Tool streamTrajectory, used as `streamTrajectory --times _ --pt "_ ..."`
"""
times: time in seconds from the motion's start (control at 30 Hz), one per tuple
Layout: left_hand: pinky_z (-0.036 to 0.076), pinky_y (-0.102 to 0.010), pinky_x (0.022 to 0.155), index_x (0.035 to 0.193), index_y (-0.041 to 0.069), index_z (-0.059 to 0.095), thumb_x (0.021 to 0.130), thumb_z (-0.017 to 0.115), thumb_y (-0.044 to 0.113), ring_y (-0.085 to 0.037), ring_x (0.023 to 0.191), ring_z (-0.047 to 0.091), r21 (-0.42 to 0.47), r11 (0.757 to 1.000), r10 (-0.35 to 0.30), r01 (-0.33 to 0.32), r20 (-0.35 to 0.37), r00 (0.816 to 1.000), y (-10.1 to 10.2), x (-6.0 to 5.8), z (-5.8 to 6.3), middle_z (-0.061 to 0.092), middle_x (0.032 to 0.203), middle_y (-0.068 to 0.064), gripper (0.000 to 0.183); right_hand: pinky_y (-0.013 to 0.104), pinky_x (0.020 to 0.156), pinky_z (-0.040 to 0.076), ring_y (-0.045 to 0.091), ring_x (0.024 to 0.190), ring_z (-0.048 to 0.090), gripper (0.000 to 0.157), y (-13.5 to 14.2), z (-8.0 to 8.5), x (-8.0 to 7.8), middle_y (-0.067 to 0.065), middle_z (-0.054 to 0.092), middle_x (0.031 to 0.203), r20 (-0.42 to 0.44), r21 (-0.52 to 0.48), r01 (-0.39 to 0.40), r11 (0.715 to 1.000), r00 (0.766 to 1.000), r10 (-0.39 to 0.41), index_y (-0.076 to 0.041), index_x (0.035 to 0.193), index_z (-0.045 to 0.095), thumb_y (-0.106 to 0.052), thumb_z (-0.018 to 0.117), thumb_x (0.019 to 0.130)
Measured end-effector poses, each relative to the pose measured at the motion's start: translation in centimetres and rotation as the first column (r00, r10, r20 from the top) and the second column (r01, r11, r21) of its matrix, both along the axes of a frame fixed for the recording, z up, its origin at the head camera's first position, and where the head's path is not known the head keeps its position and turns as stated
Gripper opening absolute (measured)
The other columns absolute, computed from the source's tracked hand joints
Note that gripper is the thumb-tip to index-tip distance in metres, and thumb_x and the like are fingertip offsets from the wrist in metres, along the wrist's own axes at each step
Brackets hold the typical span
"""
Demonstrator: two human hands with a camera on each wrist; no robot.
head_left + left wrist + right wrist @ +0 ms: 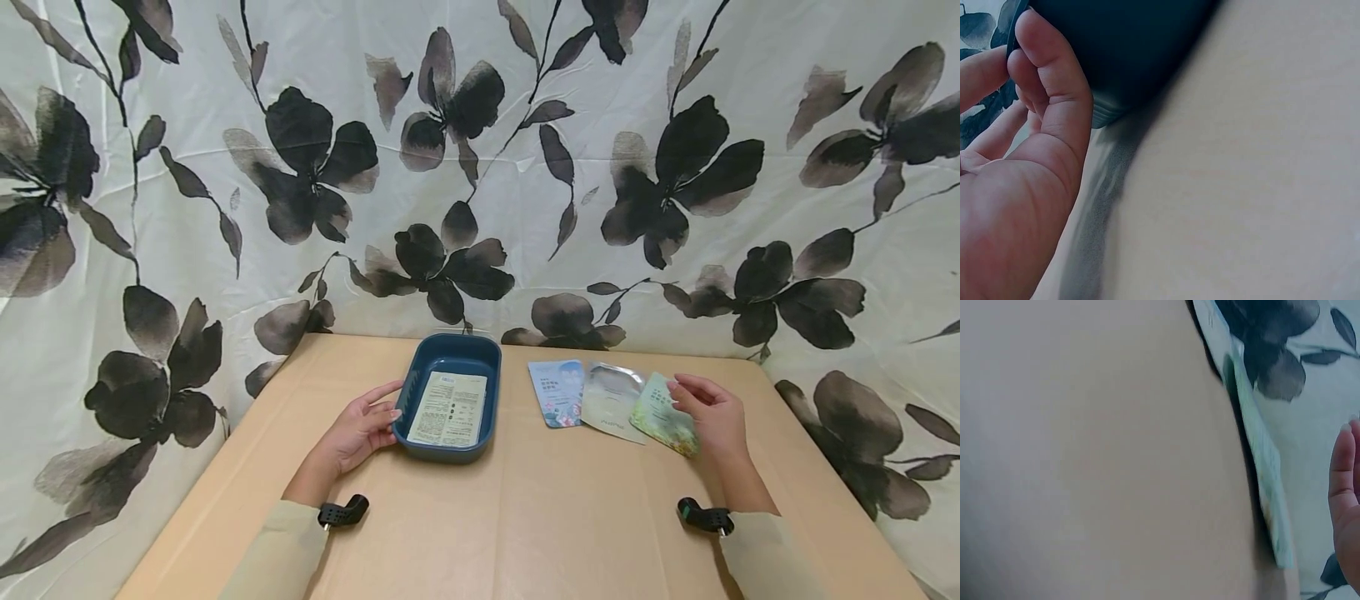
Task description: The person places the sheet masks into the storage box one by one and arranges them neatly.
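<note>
In the head view my left hand [365, 429] grips the left rim of a dark blue rectangular plastic tub [403, 446]. The left wrist view shows its fingers [1054, 69] bent at the tub's edge. Inside the tub lies a flat cream packet [447, 410] covered in small print. My right hand [711, 412] hovers at the right side of a green, flower-printed sachet [660, 412], its fingertips overlapping it in the head view. In the right wrist view that hand [1347, 487] appears at the right edge, fingers fairly straight, apart from the sachet [1260, 456].
Left of the green sachet lie a silver-and-pale sachet [611, 400] and a blue sachet [557, 393], partly overlapping in a row. They rest on a tan table [562, 517]. Behind it hangs a white cloth [540, 217] with dark flowers.
</note>
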State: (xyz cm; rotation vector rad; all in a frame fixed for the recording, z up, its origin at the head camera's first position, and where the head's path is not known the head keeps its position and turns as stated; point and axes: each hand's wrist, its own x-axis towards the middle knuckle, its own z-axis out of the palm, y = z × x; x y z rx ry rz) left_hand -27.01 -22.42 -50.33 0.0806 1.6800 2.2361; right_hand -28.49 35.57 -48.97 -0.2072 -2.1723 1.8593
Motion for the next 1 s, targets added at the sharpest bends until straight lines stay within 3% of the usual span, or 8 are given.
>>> streamTrajectory --times 0.1,0.2,0.43,0.7,1.0 --pt "0.061 -0.027 0.072 0.160 0.016 0.032 0.102 0.060 0.004 -0.012 0.074 0.065 0.000 1.000 -0.010 0.010 -0.003 1.000 0.1 -0.1 -0.1 0.070 0.115 -0.007 0.066 0.011 0.075 0.055 0.009 0.084 0.071 0.044 1.1 -0.4 0.0 -0.019 0.073 0.101 0.032 -0.020 0.019 1.000 0.999 -0.018 -0.012 0.129 0.071 -0.032 0.078 0.091" --pt "0.061 -0.026 0.072 0.161 0.014 0.030 0.102 0.060 0.004 -0.011 0.074 0.065 -0.001 1.000 -0.016 0.016 -0.011 1.000 0.1 -0.1 -0.2 0.070 0.113 -0.006 0.067 0.012 0.077 0.056 0.012 0.088 0.070 0.048 2.0 -0.7 -0.1 -0.020 0.071 0.102 0.057 0.032 0.025 0.999 0.998 -0.027 -0.011 0.133 0.068 -0.034 0.076 0.092" --pt "0.061 -0.027 0.072 0.159 0.017 0.035 0.100 0.063 0.006 -0.013 0.075 0.065 -0.004 1.000 0.002 -0.002 0.011 1.000 0.1 0.1 -0.1 0.069 0.116 -0.009 0.066 0.014 0.078 0.057 0.011 0.093 0.069 0.063 3.8 -0.8 -0.7 -0.026 0.064 0.099 0.129 0.263 0.032 0.964 0.989 -0.068 -0.008 0.140 0.061 -0.048 0.071 0.093" --pt "0.060 -0.026 0.072 0.160 0.017 0.033 0.100 0.064 0.007 -0.012 0.075 0.064 0.000 1.000 0.002 -0.002 0.004 1.000 0.0 0.1 0.0 0.069 0.115 -0.009 0.068 0.013 0.073 0.055 -0.006 0.086 0.060 0.063 5.0 -1.0 -1.6 -0.031 0.061 0.091 0.162 0.273 0.070 0.960 0.980 -0.118 -0.004 0.139 0.062 -0.044 0.074 0.092" --pt "0.060 -0.027 0.072 0.160 0.017 0.033 0.101 0.063 0.006 -0.013 0.075 0.064 0.010 1.000 -0.005 0.005 0.009 1.000 -0.1 0.0 -0.2 0.068 0.110 -0.006 0.068 0.011 0.068 0.050 0.006 0.095 0.053 0.060 5.1 -1.4 -2.2 -0.020 0.060 0.098 0.228 0.350 0.078 0.934 0.959 -0.165 -0.008 0.139 0.064 -0.045 0.074 0.093"
